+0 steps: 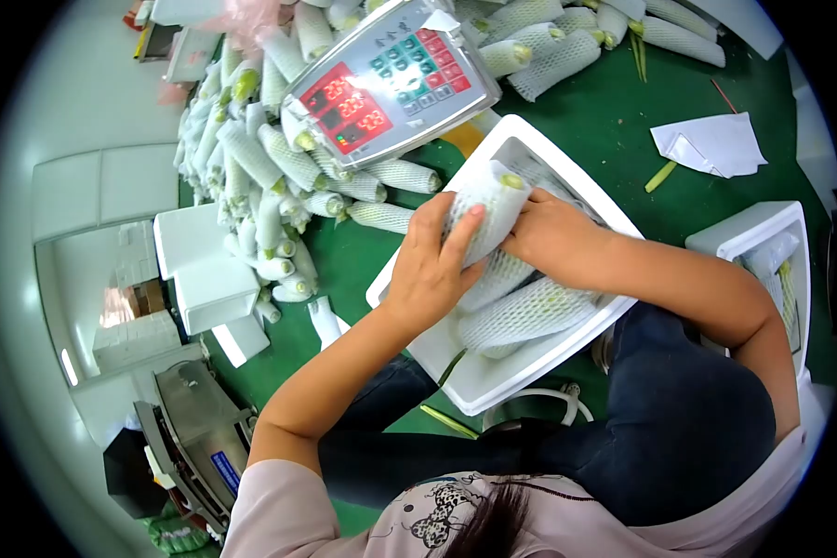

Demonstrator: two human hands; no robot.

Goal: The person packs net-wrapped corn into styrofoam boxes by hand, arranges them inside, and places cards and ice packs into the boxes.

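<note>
A white foam box (pixel 567 358) stands tilted in front of me with several net-wrapped bundles in it. My left hand (pixel 434 256) is closed round a bundle in white foam netting (pixel 493 200), its pale green end pointing up and away. At the bundle's right side is my right hand (pixel 551 237), its fingers curled and partly hidden behind the netting. Under both hands, another netted bundle (pixel 530 316) lies across the box. A scale display (pixel 391 84) with red digits and a keypad is just beyond the box.
Many netted bundles (pixel 251 153) are heaped on the green floor at the left, more (pixel 567 60) at the top. White paper (pixel 711 144) lies at the right, above a second foam box (pixel 749 219). White foam blocks (pixel 216 288) and a grey metal case (pixel 195 418) are at the left.
</note>
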